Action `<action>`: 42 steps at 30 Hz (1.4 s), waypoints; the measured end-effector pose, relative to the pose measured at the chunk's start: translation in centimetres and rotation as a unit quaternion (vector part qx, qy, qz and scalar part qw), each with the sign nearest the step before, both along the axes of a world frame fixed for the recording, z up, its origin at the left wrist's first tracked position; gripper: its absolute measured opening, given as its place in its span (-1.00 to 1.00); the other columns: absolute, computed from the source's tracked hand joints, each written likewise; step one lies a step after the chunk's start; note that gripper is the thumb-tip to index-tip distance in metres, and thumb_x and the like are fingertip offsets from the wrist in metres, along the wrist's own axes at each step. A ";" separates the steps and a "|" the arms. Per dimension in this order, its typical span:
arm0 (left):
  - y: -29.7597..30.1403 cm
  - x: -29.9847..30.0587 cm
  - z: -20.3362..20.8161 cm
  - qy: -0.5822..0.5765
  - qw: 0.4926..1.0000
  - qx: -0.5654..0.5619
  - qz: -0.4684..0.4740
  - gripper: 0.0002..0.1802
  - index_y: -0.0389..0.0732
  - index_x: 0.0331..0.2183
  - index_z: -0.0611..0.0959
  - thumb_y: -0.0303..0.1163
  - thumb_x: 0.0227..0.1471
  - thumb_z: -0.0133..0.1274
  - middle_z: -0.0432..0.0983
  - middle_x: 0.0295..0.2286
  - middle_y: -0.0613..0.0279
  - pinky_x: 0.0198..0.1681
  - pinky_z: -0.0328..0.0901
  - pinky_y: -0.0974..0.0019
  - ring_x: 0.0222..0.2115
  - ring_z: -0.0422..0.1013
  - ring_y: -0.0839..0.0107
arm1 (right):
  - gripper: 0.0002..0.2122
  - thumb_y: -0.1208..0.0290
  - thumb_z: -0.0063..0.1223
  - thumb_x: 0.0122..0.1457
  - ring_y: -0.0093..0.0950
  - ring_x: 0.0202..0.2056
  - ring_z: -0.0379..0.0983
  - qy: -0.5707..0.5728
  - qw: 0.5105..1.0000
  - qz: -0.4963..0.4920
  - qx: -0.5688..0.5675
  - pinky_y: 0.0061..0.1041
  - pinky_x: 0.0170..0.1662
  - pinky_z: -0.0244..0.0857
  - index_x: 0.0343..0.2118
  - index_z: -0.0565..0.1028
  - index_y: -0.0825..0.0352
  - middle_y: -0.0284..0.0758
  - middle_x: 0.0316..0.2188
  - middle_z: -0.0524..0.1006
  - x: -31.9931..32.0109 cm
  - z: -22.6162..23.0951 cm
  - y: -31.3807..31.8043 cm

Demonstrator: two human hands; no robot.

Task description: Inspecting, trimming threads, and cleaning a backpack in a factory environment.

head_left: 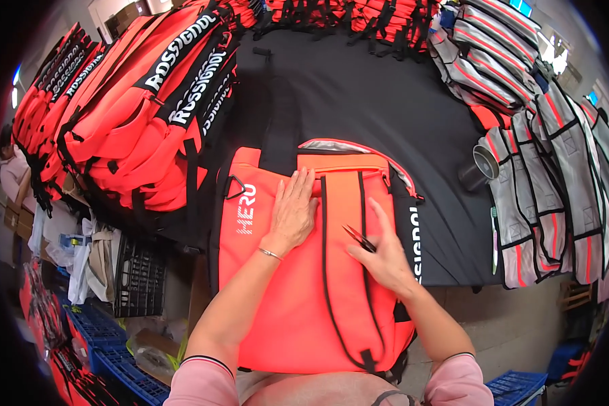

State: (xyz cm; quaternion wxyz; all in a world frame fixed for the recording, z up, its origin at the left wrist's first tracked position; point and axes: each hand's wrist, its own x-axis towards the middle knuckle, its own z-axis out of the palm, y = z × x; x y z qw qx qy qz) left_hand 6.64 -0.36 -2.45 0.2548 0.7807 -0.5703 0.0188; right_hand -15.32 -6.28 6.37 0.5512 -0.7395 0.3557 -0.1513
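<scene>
A bright red-orange backpack [277, 298] with black side panels lies at the table's near edge, against my body. Its padded shoulder strap [343, 271], edged in black, runs down the middle of the upper face. The zipped opening along the top right shows a silver lining [338, 145]. My left hand [294, 210] rests flat on the fabric left of the strap, fingers stretched out and holding nothing. Over the strap's right edge, my right hand [384, 254] holds small dark thread snips [360, 238], their two pointed tips aimed up and left.
Stacked red and black bags [135, 115] rise on the left of the black-covered table [331, 88]. Grey straps with red stripes [528, 196] lie at the right, beside a dark cup [477, 169]. More red bags line the far edge. A black crate [140, 277] stands lower left.
</scene>
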 end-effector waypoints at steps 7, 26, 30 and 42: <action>-0.1 0.0 0.7 0.055 0.996 -0.060 -0.029 -0.30 -0.05 0.32 0.06 -0.29 0.21 -0.12 -0.15 0.32 -0.03 0.32 -0.20 -0.16 0.33 -0.14 0.00 | -0.41 0.55 0.13 0.12 -0.62 -0.45 0.41 0.033 0.993 0.059 -0.095 -0.56 -0.23 0.34 0.26 0.27 0.25 -0.28 -0.51 0.57 -4.0 -2.7 -0.5; 2.2 -0.1 2.4 0.101 0.976 -0.085 -0.173 -0.33 -0.05 0.23 0.30 -0.19 0.11 0.03 0.10 0.25 0.02 0.22 -0.02 -0.30 0.22 0.11 0.03 | -0.78 0.31 0.01 0.23 -0.07 -0.35 0.55 -0.040 0.964 -0.121 -0.235 -0.17 -0.26 0.36 -0.15 0.45 0.32 -0.11 -0.42 0.61 17.0 -6.8 -8.5; 2.8 4.8 7.2 -0.244 0.969 -0.028 -0.023 -0.46 -0.23 0.04 0.49 -0.26 0.02 0.13 0.39 0.05 0.07 0.23 0.03 -0.09 0.13 0.24 0.07 | -0.81 0.36 0.05 0.21 -0.08 -0.37 0.55 -0.075 0.976 -0.111 -0.170 -0.16 -0.30 0.34 -0.19 0.43 0.33 -0.10 -0.46 0.59 15.9 -5.7 -6.6; 4.2 5.8 3.4 -0.198 0.968 -0.118 -0.097 -0.83 -0.22 -0.58 0.58 -0.41 -0.03 0.18 0.48 -0.56 0.21 -0.10 0.37 0.20 -0.40 0.46 0.25 | -0.83 0.36 0.09 0.20 -0.68 -0.57 0.28 -0.148 0.976 -0.151 -0.043 -0.57 -0.45 0.18 -0.39 0.51 0.38 -0.46 -0.63 0.45 15.7 -5.2 -7.9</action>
